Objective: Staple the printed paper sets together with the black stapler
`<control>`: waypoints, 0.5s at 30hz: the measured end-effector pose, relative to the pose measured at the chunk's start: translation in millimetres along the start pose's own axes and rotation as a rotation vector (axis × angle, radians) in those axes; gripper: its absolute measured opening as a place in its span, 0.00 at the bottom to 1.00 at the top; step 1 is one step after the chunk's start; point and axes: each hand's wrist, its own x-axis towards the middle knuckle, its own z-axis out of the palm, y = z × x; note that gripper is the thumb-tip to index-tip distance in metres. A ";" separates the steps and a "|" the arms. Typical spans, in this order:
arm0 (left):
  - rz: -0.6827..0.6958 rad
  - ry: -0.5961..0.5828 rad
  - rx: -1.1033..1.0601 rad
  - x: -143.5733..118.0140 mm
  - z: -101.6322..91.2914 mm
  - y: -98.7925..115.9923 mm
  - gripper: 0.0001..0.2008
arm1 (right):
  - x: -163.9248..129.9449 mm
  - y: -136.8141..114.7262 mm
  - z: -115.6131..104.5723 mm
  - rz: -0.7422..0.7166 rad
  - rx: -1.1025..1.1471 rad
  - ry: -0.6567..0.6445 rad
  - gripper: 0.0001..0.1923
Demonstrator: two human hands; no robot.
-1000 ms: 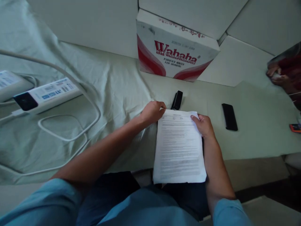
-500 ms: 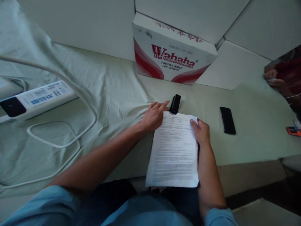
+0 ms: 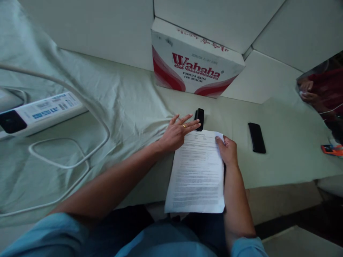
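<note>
A sheaf of printed paper (image 3: 198, 175) lies over the front edge of the cloth-covered surface, its lower part above my lap. My right hand (image 3: 228, 150) pinches its top right corner, thumb on top and fingers underneath. At the top left corner my left hand (image 3: 178, 134) rests with fingers spread, a ring on one of them. Its fingertips reach the side of a small black block-like object, perhaps a stapler (image 3: 199, 119), at the paper's top edge. I cannot tell whether they press on it or only touch it.
A Wahaha water carton (image 3: 197, 60) stands against the white panels behind. To the right lies a black phone (image 3: 257, 138), then an orange object (image 3: 331, 150). A white power strip (image 3: 48, 111) and its cable (image 3: 103, 130) are on the left. Another person's hands (image 3: 307, 91) show far right.
My left hand's fingers have spread and stretched rightward to the black object. My right hand still grips the paper's corner. The view has shifted slightly.
</note>
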 end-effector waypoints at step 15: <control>0.005 -0.022 0.074 -4.1 -0.8 8.7 0.43 | 0.5 2.6 -0.6 -0.050 0.011 0.004 0.25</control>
